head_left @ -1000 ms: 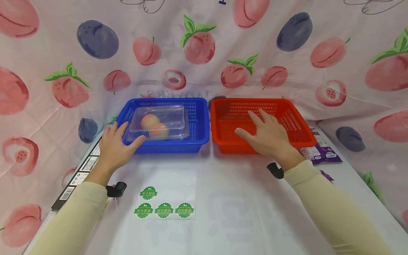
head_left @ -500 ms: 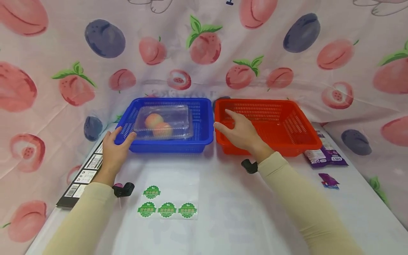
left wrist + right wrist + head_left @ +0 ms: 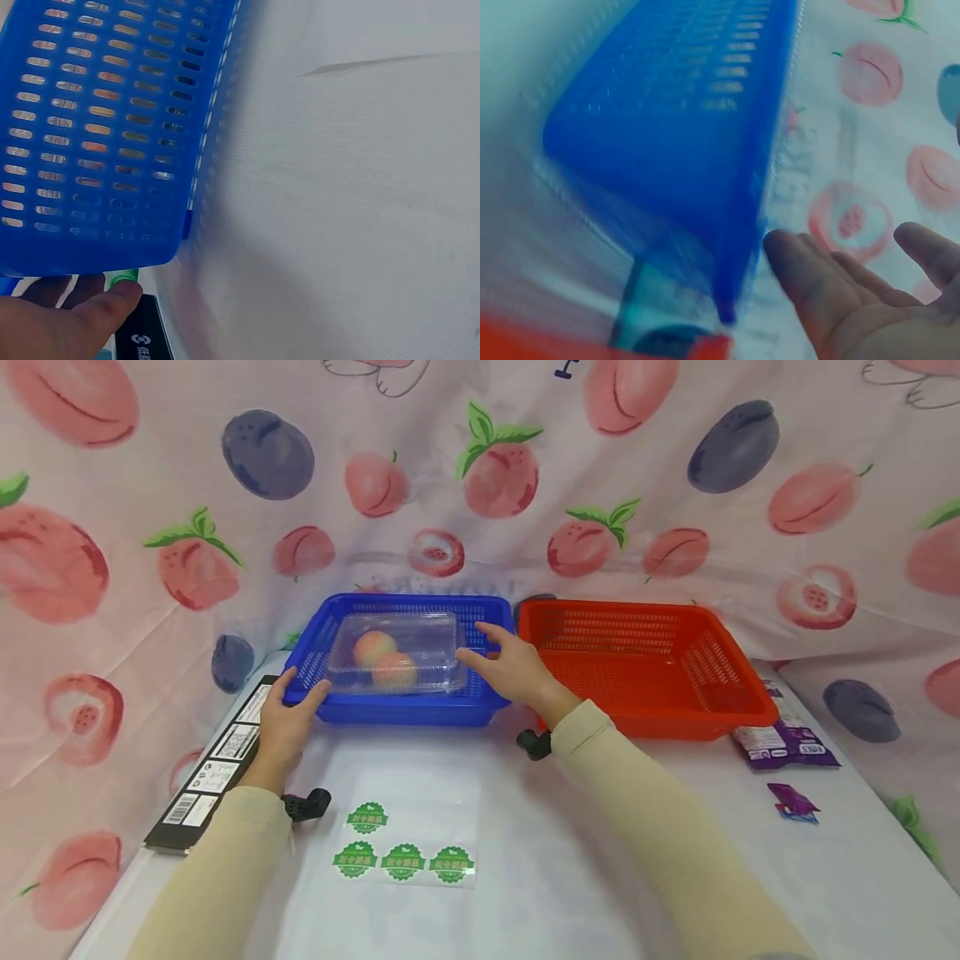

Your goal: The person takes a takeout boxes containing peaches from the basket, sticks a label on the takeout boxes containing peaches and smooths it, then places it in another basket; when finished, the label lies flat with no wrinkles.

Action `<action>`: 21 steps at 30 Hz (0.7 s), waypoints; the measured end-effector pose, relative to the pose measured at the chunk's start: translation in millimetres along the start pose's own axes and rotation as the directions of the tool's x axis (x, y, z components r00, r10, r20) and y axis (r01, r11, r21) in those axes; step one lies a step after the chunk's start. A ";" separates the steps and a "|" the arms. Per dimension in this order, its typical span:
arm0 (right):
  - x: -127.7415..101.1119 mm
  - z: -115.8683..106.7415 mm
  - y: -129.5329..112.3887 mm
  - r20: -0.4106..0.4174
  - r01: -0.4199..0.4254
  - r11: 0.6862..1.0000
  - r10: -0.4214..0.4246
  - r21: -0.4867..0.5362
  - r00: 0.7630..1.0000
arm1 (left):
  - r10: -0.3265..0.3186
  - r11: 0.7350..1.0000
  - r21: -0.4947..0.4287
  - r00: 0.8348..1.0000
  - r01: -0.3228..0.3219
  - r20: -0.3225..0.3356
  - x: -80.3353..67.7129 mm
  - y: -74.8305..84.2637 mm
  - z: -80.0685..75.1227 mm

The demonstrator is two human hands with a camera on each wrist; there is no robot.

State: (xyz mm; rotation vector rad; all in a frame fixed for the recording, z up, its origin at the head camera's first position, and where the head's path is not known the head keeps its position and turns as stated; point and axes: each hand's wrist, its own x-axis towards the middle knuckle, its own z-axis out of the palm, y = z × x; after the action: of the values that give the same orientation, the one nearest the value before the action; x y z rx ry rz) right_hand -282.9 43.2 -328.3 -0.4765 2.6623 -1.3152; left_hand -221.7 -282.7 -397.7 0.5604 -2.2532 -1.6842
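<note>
Sitting at the table's back edge, the blue basket (image 3: 401, 656) holds a clear box (image 3: 395, 653). The left hand (image 3: 288, 727) grips the basket's near left corner. The right hand (image 3: 510, 668), fingers spread loose, reaches over its right rim.

Two baskets stand side by side on the table: one blue basket (image 3: 480, 697) and one red basket (image 3: 675, 714). One clear box (image 3: 442, 647) sits in the blue one, with two peaches (image 3: 384, 658) inside. Four green stickers (image 3: 402, 862) lie in front. Two purple packets (image 3: 787, 747) lie at the right, one black card (image 3: 210, 772) at the left. Two hands (image 3: 516, 670) show.
</note>
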 end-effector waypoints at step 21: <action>49.3 39.5 -2.6 0.135 -0.155 0.987 0.158 -0.033 0.978 | 0.046 0.999 -0.026 0.999 -0.046 -0.004 4.6 -7.1 -0.1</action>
State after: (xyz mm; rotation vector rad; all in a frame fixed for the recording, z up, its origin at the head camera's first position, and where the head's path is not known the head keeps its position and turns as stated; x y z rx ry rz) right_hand -318.6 -4.6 -349.4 -0.3391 2.5461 -1.1650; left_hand -224.7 -286.7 -404.5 0.5020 -2.2205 -1.6868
